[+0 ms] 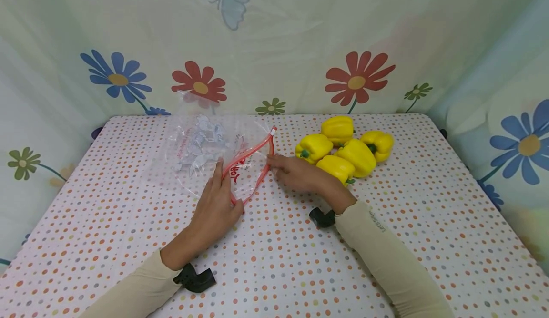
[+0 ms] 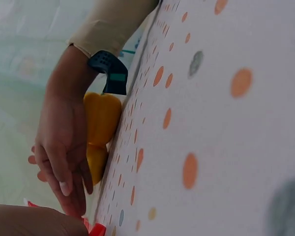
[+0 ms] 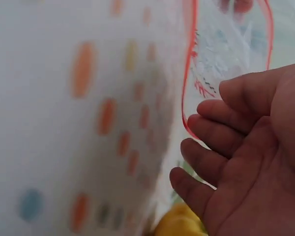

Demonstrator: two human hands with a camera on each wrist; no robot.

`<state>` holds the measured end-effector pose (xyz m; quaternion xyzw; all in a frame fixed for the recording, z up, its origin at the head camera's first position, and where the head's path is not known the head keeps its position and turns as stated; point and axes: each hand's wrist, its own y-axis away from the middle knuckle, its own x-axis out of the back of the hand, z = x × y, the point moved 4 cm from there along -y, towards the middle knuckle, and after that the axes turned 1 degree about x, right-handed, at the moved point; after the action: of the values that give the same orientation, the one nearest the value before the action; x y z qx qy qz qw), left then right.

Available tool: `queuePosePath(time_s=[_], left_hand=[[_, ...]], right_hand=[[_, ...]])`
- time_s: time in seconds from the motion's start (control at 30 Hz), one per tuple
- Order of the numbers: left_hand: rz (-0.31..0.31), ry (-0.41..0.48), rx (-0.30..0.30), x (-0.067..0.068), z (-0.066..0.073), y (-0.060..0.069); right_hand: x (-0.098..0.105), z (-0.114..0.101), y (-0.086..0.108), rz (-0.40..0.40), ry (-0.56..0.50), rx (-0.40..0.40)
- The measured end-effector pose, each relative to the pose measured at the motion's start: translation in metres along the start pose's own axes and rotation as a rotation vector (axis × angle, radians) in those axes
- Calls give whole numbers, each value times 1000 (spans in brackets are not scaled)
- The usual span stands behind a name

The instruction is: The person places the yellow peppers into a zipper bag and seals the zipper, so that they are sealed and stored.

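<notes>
A clear zip bag with red zipper edges and red writing lies on the dotted table, its mouth parted towards the right. My left hand holds the bag by the near end of its mouth, thumb at the red edge and fingers along the plastic. At the far side of the mouth is my right hand, its fingertips by the red edge. The right wrist view shows this right hand with loosely bent fingers and nothing in the palm. Several yellow bell peppers sit just beyond it.
A white cloth with coloured dots covers the table. Behind it hangs a flowered curtain, which also runs along both sides. Black wrist mounts stick out from both wrists, close to the tabletop.
</notes>
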<state>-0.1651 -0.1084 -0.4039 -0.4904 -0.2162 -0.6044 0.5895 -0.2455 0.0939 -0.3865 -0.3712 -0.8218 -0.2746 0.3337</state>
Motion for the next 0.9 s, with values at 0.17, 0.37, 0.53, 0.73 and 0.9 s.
queuePosePath(time_s=[0.17, 0.37, 0.53, 0.73, 0.9], left_hand=[[9, 1, -20, 1, 1, 0], [24, 8, -40, 1, 2, -2], [16, 18, -41, 1, 2, -3], [-32, 55, 40, 0, 0, -1], [-65, 115, 87, 0, -1, 0]], right_hand=[[17, -10, 14, 96, -35, 17], [38, -13, 38, 222, -20, 95], [51, -6, 60, 329, -3, 113], [58, 7, 83, 474, 42, 150], [58, 17, 102, 591, 72, 175]])
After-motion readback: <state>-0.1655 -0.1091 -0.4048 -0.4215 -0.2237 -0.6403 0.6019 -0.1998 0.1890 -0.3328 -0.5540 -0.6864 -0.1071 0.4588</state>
